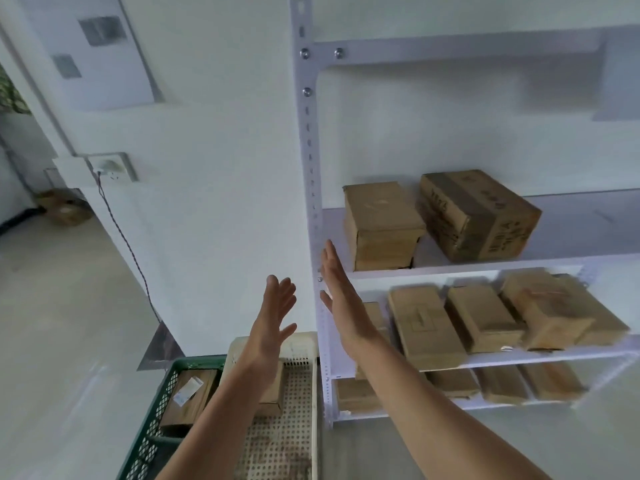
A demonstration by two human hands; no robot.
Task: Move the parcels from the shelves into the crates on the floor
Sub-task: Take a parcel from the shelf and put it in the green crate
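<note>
Green crate (162, 403) at 7 o'clock holds one parcel (188, 396), long axis running 7 to 1. White crate (298, 358) at 6 o'clock holds another. Shelf parcels (381, 223) at 3 o'clock lie lengthwise into the shelf. Left grip (273, 317) and right grip (341, 299) are flat-fingered and empty, by the shelf upright (313, 188). Bare floor (69, 341) at 9 o'clock.

Both empty hands, left hand (275, 315) and right hand (341, 299), flat-fingered before parcel-laden shelves (485, 265).
</note>
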